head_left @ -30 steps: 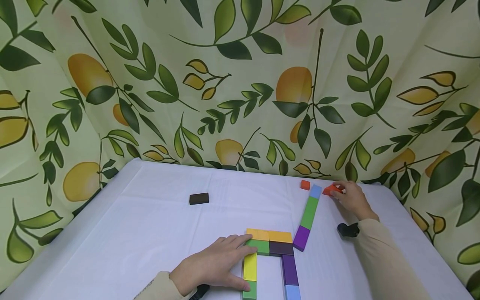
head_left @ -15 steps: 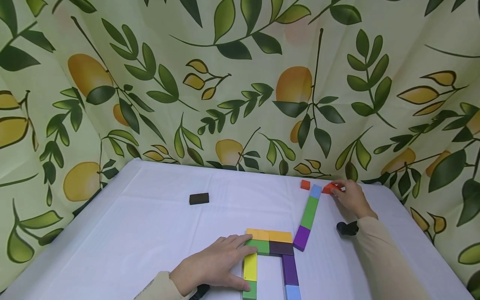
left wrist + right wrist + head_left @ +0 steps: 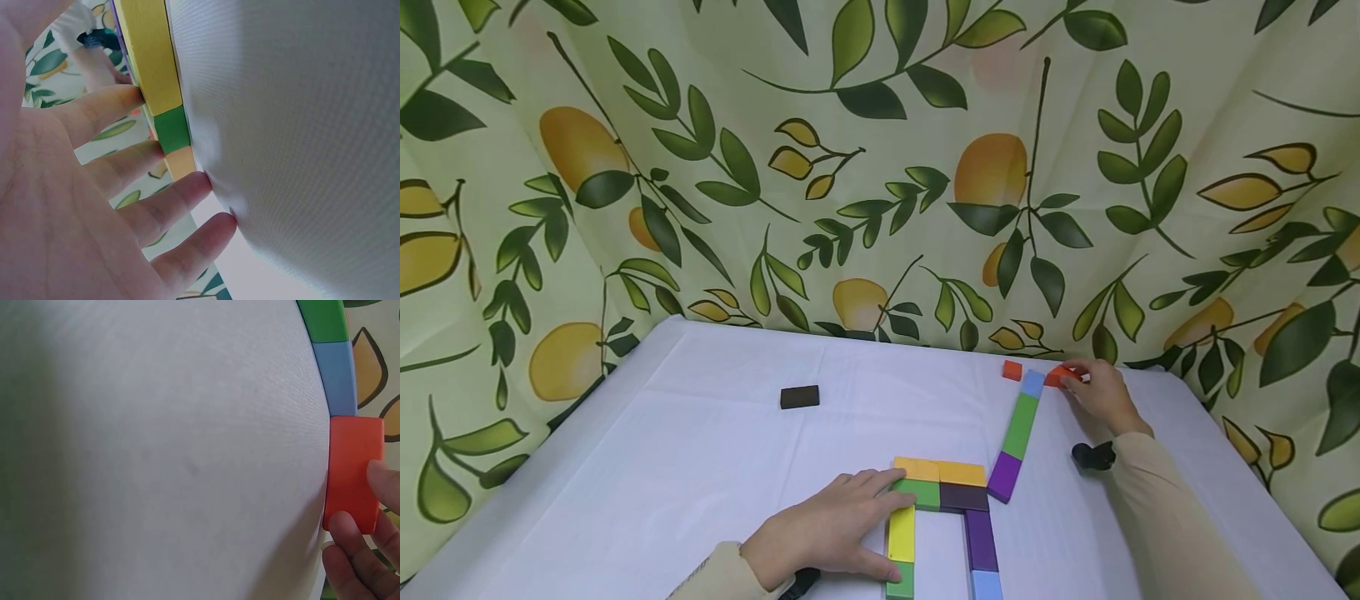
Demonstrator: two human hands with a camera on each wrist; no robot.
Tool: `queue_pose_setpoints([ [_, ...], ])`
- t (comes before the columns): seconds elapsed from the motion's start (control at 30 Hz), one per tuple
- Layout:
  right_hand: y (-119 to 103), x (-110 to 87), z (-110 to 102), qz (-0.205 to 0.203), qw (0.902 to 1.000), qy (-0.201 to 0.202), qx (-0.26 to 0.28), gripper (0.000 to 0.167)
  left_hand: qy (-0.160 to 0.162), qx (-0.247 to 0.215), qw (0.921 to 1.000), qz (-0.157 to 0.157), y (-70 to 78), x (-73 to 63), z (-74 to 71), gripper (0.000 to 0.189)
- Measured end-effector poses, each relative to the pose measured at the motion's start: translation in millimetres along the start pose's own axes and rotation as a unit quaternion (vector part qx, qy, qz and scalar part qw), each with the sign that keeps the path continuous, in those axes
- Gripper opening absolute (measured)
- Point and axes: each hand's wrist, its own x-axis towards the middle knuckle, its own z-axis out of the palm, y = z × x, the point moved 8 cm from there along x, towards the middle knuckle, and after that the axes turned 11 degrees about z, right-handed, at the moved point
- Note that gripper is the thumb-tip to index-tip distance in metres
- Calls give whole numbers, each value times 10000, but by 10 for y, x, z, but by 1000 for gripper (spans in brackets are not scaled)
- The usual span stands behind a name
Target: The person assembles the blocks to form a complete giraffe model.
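At the far right of the table, my right hand (image 3: 1105, 396) pinches a red block (image 3: 355, 475) between thumb and fingers. The block lies right by the end of a light blue block (image 3: 337, 378), which tops a slanted row with a green block (image 3: 1021, 425) and a purple block (image 3: 1005, 477). My left hand (image 3: 827, 529) rests with fingers spread against the left side of a block outline. Its index fingertip lies at a green block (image 3: 927, 496), its thumb at a lower green block (image 3: 899, 581), and a yellow block (image 3: 901, 533) stands between them.
Yellow-orange blocks (image 3: 962, 474), a dark block (image 3: 964, 497), a dark purple block (image 3: 981, 540) and a light blue block (image 3: 986, 585) form the outline's other sides. A small red block (image 3: 1012, 370) lies at the back edge, a black block (image 3: 800, 397) to the left. A leaf-patterned curtain (image 3: 880, 167) hangs behind.
My right hand has shifted slightly left with the red block, closer to the light blue block. My left hand has stayed in place.
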Motion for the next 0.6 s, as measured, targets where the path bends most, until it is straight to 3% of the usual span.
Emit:
queue_pose_setpoints([
  [0.6,23,35,13,74,9999,95,54,37,35,70,9999,76,-4,-9,-2,75],
])
